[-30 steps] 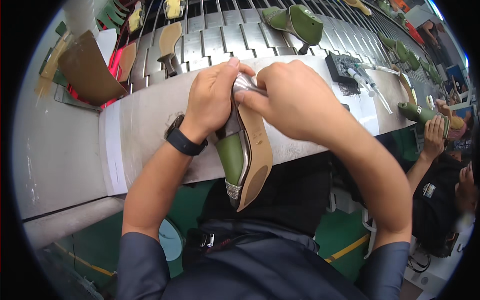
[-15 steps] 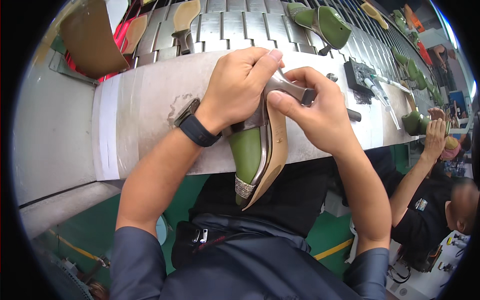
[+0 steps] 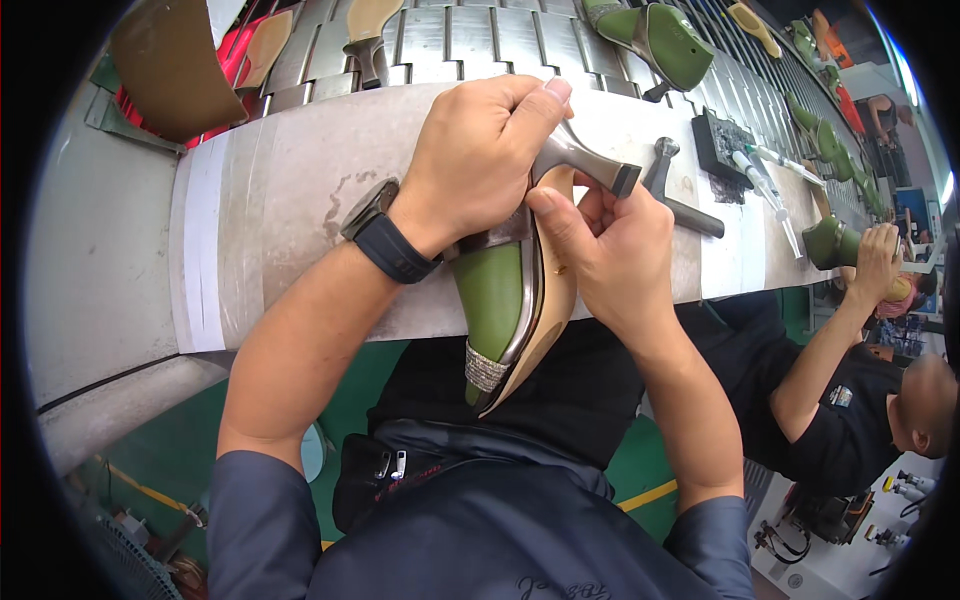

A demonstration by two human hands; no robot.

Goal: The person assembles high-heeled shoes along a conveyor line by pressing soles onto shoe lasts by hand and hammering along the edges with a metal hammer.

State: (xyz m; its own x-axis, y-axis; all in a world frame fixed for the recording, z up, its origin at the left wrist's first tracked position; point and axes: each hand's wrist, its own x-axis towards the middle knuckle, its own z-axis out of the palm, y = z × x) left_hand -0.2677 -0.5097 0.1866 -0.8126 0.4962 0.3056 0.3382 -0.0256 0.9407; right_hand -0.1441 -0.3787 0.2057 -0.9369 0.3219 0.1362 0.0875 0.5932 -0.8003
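One head-worn fisheye looks down on the nearby workbench [image 3: 290, 190].

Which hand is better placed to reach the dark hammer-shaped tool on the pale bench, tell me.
Probably the right hand, nearer the tool; the left hand is farther off, gripping the rear of the green high-heeled shoe.

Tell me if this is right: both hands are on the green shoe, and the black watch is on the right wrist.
Not quite: the head view shows the black watch on the left wrist. The left hand and right hand are on the green shoe.
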